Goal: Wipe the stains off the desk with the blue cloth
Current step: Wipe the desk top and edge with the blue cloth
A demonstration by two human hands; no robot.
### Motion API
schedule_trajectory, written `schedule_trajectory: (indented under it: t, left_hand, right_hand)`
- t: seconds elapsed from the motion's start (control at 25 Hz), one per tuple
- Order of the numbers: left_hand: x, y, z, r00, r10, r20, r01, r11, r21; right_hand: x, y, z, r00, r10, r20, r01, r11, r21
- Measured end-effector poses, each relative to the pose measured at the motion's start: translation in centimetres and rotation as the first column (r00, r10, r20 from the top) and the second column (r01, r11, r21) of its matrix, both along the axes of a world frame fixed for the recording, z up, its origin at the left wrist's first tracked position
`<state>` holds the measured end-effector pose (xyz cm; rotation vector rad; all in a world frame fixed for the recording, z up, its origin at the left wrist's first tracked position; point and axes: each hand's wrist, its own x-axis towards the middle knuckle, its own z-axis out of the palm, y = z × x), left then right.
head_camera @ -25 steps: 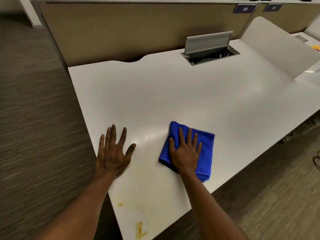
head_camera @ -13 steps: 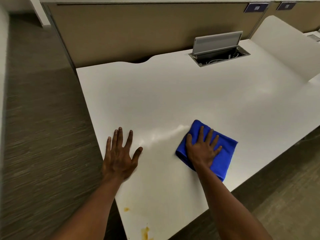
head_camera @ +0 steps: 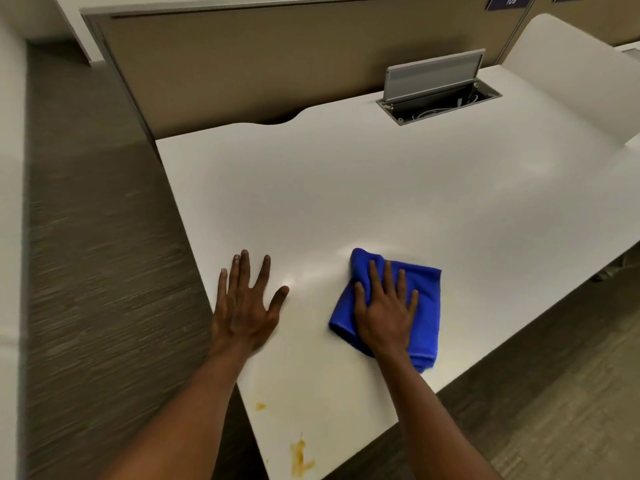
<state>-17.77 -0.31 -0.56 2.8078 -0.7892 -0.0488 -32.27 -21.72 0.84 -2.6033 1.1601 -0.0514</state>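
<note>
Two hands were flat on the desk [head_camera: 381, 188], fingers straight and spread. The right hand [head_camera: 384, 310] pressed down on the folded blue cloth [head_camera: 424, 306], holding it by pressure only, no pinch; the cloth lay near the right front edge. The left hand [head_camera: 244, 306] rested bare on the top near the left edge, gripping nothing. The stains lay nearer than both hands: a small orange spot [head_camera: 260, 406] and a larger orange smear [head_camera: 299, 457] by the near corner, running roughly near-far. From the cloth they sat near and left, across the left forearm's line. The right hand already had the cloth, so the next wipe probably needed a pull toward the near-left corner.
</note>
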Motion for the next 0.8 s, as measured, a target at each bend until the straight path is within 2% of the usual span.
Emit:
schedule_trajectory:
  t: [0.16, 0.24, 0.32, 0.4, 0.48, 0.56, 0.68, 0.8]
  left_hand:
    - [-0.5, 0.0, 0.1, 1.0, 0.012, -0.004, -0.012, 1.0, 0.027]
    - [-0.2, -0.2, 0.0, 1.0, 0.014, 0.012, -0.014, 1.0, 0.018]
    - [0.3, -0.1, 0.0, 1.0, 0.01, 0.011, -0.011, 1.0, 0.01]
    - [0.5, 0.3, -0.1, 1.0, 0.004, 0.021, -0.005, 1.0, 0.015]
    - [0.4, 0.7, -0.1, 1.0, 0.004, 0.028, -0.004, 1.0, 0.007]
    - [0.4, 0.8, -0.1, 1.0, 0.004, 0.027, -0.004, 1.0, -0.008]
    - [0.3, 0.4, -0.2, 1.0, 0.004, -0.005, -0.004, 1.0, 0.022]
    - [-0.2, 0.4, 0.0, 1.0, 0.012, 0.0, -0.012, 0.999, 0.049]
  right_hand:
    - [2.1, -2.0, 0.7, 0.956, -0.291, -0.048, 0.294, 0.954, 0.062]
    - [4.9, -2.1, 1.2, 0.941, -0.335, -0.042, 0.338, 0.938, 0.083]
    - [7.6, -0.7, 1.1, 0.98, -0.194, -0.05, 0.198, 0.977, 0.081]
    - [9.4, 1.9, 1.0, 0.998, 0.059, -0.036, -0.057, 0.996, 0.073]
    - [8.8, 3.6, 0.8, 0.962, 0.273, -0.017, -0.271, 0.96, 0.063]
    - [5.4, 3.0, 0.5, 0.939, 0.344, -0.018, -0.343, 0.939, 0.035]
    - [-2.2, -2.3, 0.0, 0.989, 0.137, -0.048, -0.138, 0.99, -0.016]
    - [-8.3, -7.5, 0.6, 0.991, -0.103, -0.08, 0.103, 0.995, 0.0]
